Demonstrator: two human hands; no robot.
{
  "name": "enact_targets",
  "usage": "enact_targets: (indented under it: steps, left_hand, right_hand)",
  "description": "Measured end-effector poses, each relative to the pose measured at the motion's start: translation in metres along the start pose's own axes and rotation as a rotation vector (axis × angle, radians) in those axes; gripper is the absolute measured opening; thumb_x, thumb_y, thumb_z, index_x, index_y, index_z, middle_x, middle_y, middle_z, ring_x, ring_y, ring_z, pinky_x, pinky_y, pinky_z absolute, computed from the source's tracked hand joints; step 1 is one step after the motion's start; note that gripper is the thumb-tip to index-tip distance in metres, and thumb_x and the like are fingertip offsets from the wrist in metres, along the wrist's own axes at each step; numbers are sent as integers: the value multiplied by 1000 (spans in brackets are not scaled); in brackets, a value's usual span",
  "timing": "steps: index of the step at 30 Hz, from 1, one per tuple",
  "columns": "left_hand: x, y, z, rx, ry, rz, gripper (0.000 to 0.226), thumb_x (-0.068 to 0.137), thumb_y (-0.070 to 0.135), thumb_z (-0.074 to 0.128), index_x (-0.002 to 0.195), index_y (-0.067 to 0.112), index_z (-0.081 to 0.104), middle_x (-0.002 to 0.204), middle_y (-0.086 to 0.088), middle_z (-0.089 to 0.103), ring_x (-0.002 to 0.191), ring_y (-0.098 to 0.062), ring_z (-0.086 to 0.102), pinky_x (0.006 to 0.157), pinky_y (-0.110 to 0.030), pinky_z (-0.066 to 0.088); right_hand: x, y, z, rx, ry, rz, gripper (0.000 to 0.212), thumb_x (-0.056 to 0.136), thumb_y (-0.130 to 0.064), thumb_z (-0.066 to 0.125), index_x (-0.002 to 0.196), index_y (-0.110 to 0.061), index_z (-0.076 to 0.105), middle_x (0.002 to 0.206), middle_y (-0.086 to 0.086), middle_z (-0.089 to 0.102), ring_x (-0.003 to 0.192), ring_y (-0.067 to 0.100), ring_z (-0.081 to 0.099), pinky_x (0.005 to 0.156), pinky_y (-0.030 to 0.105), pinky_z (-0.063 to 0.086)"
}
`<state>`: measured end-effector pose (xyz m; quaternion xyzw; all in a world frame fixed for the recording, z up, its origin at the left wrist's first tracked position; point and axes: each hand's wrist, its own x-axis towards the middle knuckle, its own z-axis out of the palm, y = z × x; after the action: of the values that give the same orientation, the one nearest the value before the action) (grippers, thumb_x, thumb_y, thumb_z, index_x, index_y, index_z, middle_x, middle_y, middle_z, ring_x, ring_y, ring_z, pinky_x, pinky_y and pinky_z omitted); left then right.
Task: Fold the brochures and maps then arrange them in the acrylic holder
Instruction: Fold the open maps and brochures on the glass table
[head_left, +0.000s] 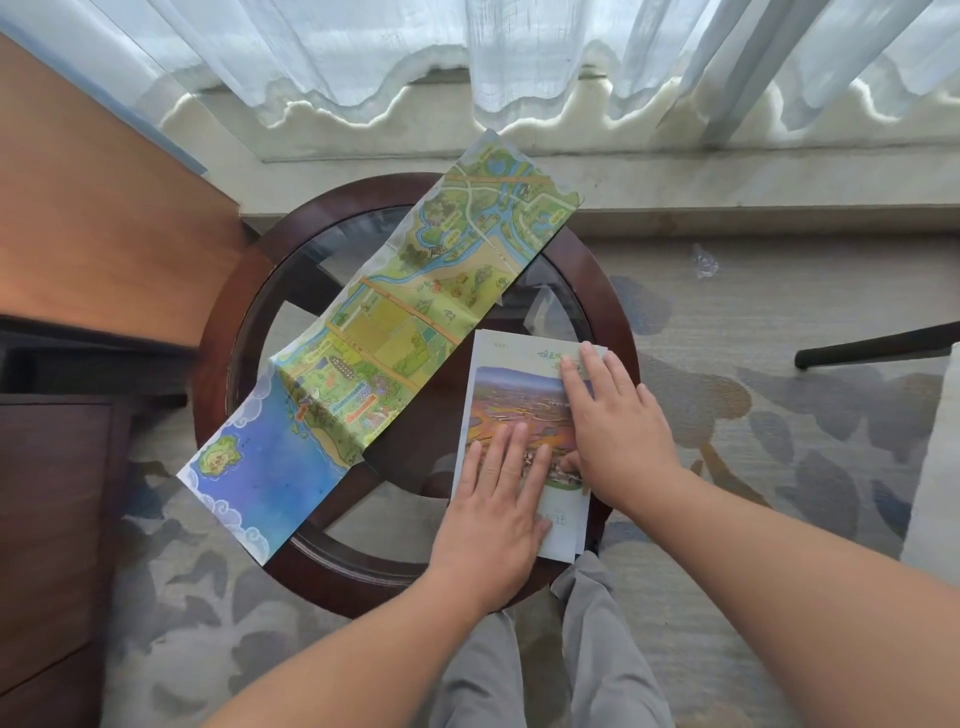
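Observation:
A folded brochure (511, 384) with a landscape photo on its cover lies on the right side of the round glass table (618, 322). My left hand (493, 514) lies flat on its lower left part, fingers spread. My right hand (618, 426) presses flat on its right half, fingertips near the top right corner. A long colourful illustrated map (374, 338) lies unfolded in a strip across the table, from the near left to the far right, its ends overhanging the rim. No acrylic holder is in view.
The table has a dark wooden rim and cross frame under the glass. A wooden desk (98, 234) stands to the left, sheer curtains (467, 57) hang behind, and a dark chair leg (878, 345) shows at right. Patterned carpet and my grey trouser legs (561, 665) lie below.

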<state>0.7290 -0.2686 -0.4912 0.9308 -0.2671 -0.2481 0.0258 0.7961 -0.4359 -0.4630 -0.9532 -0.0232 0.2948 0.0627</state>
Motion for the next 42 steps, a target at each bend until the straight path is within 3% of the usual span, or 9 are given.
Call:
enact_targets:
  steps: [6,12,16,20,25,28,34,37,42]
  left_hand:
    - [-35,5,6,21,-73,38,71,100,43,36,155,14,3,160,-17,-10,148,-34,-10,119,-52,3]
    - [-67,-3,-5,-165,-69,94,58,91,46,44,140,16,51,153,-12,40,142,-30,34,110,-50,37]
    - [-58,-59,-37,-433,175,-258,52,93,40,44,140,19,47,147,-6,41,138,-26,34,110,-45,31]
    - [-30,-144,-71,-408,341,-604,51,91,30,56,139,15,44,139,-8,45,127,-29,37,103,-46,31]
    - [3,-213,-92,-312,185,-846,40,90,39,53,120,12,52,134,-12,48,122,-34,41,98,-46,35]
    - [17,-224,-93,-379,91,-940,49,91,44,52,130,14,51,137,-12,43,124,-34,39,100,-44,35]
    - [26,-220,-96,-479,102,-898,28,91,38,54,103,13,60,134,-8,42,124,-31,36,101,-42,34]
    - [20,-210,-114,-783,254,-830,29,90,26,53,80,-1,59,103,-12,59,103,-32,50,80,-39,42]
    - [6,-179,-166,-1155,449,-667,38,74,28,50,86,-7,64,89,4,62,83,-19,56,79,-48,46]
  right_hand:
    - [-2,-2,-2,-32,-16,13,110,82,-39,73,155,-18,-7,162,4,-14,150,26,-8,118,48,18]
    - [-3,-6,-10,-68,-51,52,110,82,-45,72,155,-19,-7,162,5,-12,149,29,-5,120,46,17]
    - [-3,-25,-20,-36,-24,73,99,85,-44,65,155,-21,-1,162,7,-8,149,33,-6,121,47,11]
    - [1,-69,-28,39,-12,-93,87,88,-41,59,154,-21,5,163,6,0,149,29,-2,120,43,9]
    - [7,-121,-34,133,-26,-244,84,86,-39,64,153,-18,17,160,7,13,148,29,8,119,43,20]
    - [6,-136,-31,174,-68,-265,84,87,-38,63,153,-17,16,161,7,12,148,28,7,117,42,22]
    - [8,-143,-28,240,-130,-230,85,89,-39,62,155,-18,12,162,8,10,149,26,7,119,42,21]
    - [10,-148,-33,305,-117,-214,93,85,-48,65,155,-22,9,162,8,8,149,25,6,120,43,20]
    - [13,-162,-55,429,-43,-222,102,81,-53,67,155,-22,4,163,6,9,149,23,8,120,43,19]
